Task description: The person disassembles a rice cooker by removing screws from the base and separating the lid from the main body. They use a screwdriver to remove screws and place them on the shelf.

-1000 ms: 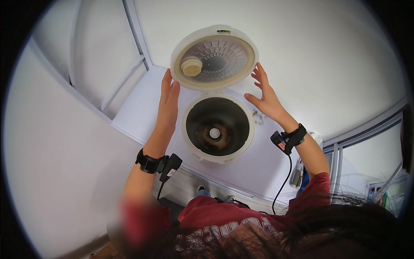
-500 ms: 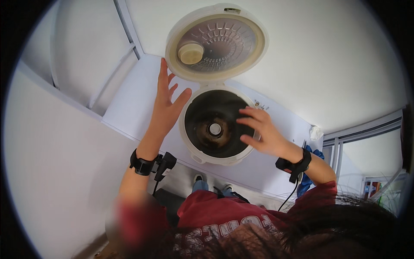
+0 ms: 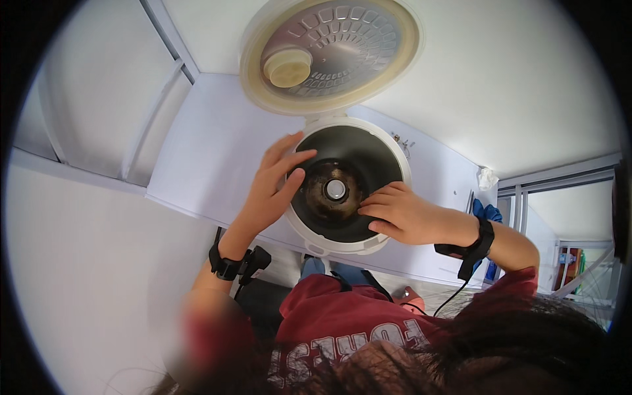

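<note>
A white rice cooker (image 3: 399, 153) stands in front of me, its lid (image 3: 359, 79) tipped up at the back. Inside, the dark cavity shows a heating plate (image 3: 318, 197) with brown stains and a round silvery centre button (image 3: 336, 189). My left hand (image 3: 271, 184) is at the cooker's left rim, fingers spread and holding nothing. Over the right rim reaches my right hand (image 3: 403, 215), its fingers stretched into the cavity and the thumb apart; nothing shows in it. Whether its fingertips touch the inner wall I cannot tell.
The cooker rests on a white tabletop (image 3: 197, 131) against a pale wall. Small metal bits (image 3: 401, 141) lie behind it on the right. Farther right are a crumpled white tissue (image 3: 487, 178) and a blue cloth (image 3: 486, 212).
My left hand has come down from beside the lid to the cooker's left rim. My right hand has moved lower, its fingers closer together. The cooker sits slightly differently in the shifted view.
</note>
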Tool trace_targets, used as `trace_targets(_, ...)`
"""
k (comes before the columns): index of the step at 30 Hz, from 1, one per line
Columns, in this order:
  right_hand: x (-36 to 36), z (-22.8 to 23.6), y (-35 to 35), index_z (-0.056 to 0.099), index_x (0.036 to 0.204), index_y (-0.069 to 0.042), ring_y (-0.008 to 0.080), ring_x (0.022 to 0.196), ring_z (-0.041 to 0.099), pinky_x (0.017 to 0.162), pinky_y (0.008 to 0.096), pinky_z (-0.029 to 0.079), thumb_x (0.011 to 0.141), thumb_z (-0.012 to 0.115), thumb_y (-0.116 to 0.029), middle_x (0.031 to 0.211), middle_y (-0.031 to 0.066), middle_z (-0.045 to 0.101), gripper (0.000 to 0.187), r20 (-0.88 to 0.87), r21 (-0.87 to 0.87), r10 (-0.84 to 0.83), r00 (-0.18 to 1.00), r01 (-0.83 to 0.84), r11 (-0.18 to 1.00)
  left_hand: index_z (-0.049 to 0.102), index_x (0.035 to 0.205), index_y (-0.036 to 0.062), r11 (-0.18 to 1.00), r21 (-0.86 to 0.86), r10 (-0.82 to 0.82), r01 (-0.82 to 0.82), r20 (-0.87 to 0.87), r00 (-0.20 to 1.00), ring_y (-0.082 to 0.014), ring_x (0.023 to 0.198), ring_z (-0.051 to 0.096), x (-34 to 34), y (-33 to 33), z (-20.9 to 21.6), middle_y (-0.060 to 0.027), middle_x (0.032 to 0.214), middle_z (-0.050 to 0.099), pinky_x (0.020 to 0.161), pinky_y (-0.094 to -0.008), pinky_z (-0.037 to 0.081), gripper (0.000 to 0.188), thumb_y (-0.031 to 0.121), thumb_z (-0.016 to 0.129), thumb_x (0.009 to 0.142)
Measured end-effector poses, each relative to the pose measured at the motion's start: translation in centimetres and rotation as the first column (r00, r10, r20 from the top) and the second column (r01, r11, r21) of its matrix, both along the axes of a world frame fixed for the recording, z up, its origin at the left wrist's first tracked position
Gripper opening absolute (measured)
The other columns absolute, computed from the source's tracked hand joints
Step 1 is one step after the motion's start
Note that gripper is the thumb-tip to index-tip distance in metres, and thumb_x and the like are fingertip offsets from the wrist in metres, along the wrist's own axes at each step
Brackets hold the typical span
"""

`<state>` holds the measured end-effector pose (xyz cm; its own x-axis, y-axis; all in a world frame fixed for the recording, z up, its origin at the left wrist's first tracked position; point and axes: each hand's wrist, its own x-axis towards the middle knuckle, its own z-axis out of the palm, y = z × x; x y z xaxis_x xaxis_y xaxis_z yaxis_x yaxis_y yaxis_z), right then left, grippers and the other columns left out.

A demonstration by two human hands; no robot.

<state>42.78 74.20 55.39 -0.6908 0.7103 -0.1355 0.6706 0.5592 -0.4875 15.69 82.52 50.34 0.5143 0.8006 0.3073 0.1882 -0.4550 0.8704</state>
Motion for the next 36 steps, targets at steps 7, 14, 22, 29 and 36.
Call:
trace_targets(7,-2.2,1.0,4.4,0.055,0.121,-0.006,0.0358,0.109,0.053,0.092,0.0449,0.043,0.092,0.053,-0.021,0.121,0.0148,0.056,0.033,0.217,-0.360,0.143,0.966,-0.058,0.931,0.062,0.116,0.0032,0.994,-0.100,-0.043,0.049,0.069,0.997,-0.0285,0.135,0.034,0.1,0.1,-0.5,-0.0125,0.145,0.039,0.110,-0.0376,0.027,0.029,0.018,0.047,0.096)
trace_targets(14,-4.2,-0.5,7.0,0.047,0.130,-0.006,0.0390,0.121,0.046,0.098,0.0461,0.042,0.091,0.050,-0.021,0.141,0.0166,0.041,0.041,0.362,-0.294,0.286,0.887,-0.182,0.938,0.062,0.115,0.0030,0.988,-0.148,-0.032,0.045,0.092,0.995,-0.0280,0.137,0.032,-0.1,0.2,-0.2,-0.0121,0.145,0.038,0.111,-0.0378,0.025,0.028,0.006,0.051,0.089)
trace_targets(22,-4.8,-0.5,8.2,0.041,0.137,-0.006,0.0348,0.132,0.037,0.102,0.0477,0.039,0.092,0.048,-0.024,0.147,0.0133,0.035,0.048,0.544,-0.479,0.379,0.749,-0.093,0.873,0.065,0.105,0.0028,0.997,-0.074,0.006,0.002,0.097,0.995,-0.0294,0.132,0.039,-0.1,0.2,-0.6,-0.0114,0.141,0.043,0.106,-0.0363,0.033,0.034,-0.006,0.048,0.077)
trace_targets(29,-4.4,-1.0,8.3,0.038,0.139,-0.004,0.0374,0.125,0.044,0.103,0.0456,0.039,0.092,0.047,-0.024,0.145,0.0156,0.037,0.051,0.485,-0.499,0.393,0.782,-0.122,0.858,0.065,0.104,0.0029,0.990,-0.137,0.005,0.014,0.142,0.990,-0.0297,0.132,0.038,-0.1,0.1,-0.6,-0.0109,0.141,0.043,0.107,-0.0365,0.032,0.036,-0.007,0.047,0.074)
trace_targets(36,-6.2,-1.9,10.1,0.037,0.140,-0.005,0.0374,0.126,0.044,0.104,0.0438,0.037,0.094,0.044,-0.022,0.141,0.0196,0.042,0.050,0.530,-0.599,0.500,0.685,-0.114,0.792,0.065,0.104,0.0026,0.992,-0.128,0.001,0.018,0.152,0.988,-0.0293,0.133,0.037,-0.1,0.1,-0.6,-0.0111,0.141,0.043,0.107,-0.0363,0.031,0.037,-0.007,0.046,0.074)
